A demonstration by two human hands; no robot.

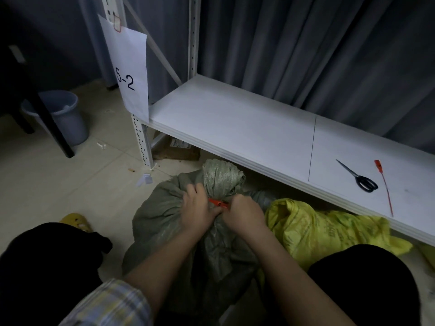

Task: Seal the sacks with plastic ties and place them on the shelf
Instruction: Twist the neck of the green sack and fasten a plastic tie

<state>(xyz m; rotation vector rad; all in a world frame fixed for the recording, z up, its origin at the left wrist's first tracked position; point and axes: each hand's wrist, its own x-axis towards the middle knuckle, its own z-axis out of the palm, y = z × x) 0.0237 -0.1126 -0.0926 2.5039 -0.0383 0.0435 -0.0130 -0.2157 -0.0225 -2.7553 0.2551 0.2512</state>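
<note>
A grey-green woven sack (164, 220) stands on the floor between my knees, its mouth bunched into a neck (221, 177). An orange plastic tie (217, 203) wraps that neck. My left hand (197, 208) grips the neck and the tie's head from the left. My right hand (244, 214) is curled round the tie from the right, just below the bunched top. A yellow sack (324, 229) lies on the floor to the right, partly under the white shelf (235, 123). A second orange tie (384, 187) lies on the shelf at the right.
Black-handled scissors (357, 177) lie on the shelf beside the spare tie. A paper sign reading 5-2 (129, 67) hangs on the shelf post. A grey bucket (63, 114) and a dark chair leg (47, 118) stand at the left. A cardboard box (176, 149) sits under the shelf.
</note>
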